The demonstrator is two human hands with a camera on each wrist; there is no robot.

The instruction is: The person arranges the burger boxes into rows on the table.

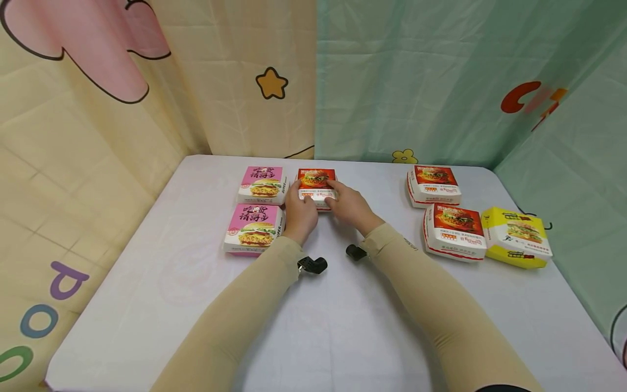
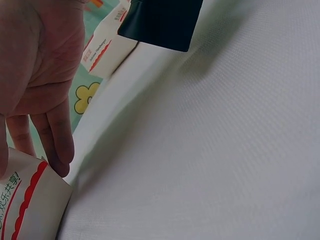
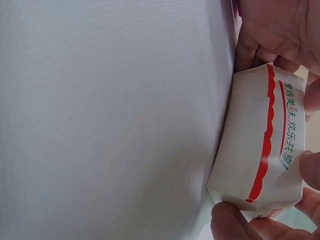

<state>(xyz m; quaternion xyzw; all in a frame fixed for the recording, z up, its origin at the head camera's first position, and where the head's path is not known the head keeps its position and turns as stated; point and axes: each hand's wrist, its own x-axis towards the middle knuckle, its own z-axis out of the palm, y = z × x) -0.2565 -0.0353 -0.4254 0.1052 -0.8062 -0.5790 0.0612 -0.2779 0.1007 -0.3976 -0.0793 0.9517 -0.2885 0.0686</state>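
A red-and-white burger box point(image 1: 317, 188) stands at the back middle of the table, held between both hands. My left hand point(image 1: 300, 215) grips its left side, thumb near the front edge. From the right, my right hand point(image 1: 352, 207) holds the opposite side. The right wrist view shows the box's white front point(image 3: 255, 140) with a scalloped red stripe, its lower edge right at the tabletop, and right-hand fingertips point(image 3: 230, 222) curled at a corner. Two pink burger boxes, a rear one point(image 1: 263, 185) and a front one point(image 1: 253, 227), sit just left of my left hand.
On the right of the white table point(image 1: 313, 326) lie two more red-and-white boxes, one behind point(image 1: 433, 186) and one in front point(image 1: 454, 231). A yellow burger box point(image 1: 516, 238) sits beside the front one. Curtains point(image 1: 416, 81) hang along the back and sides.
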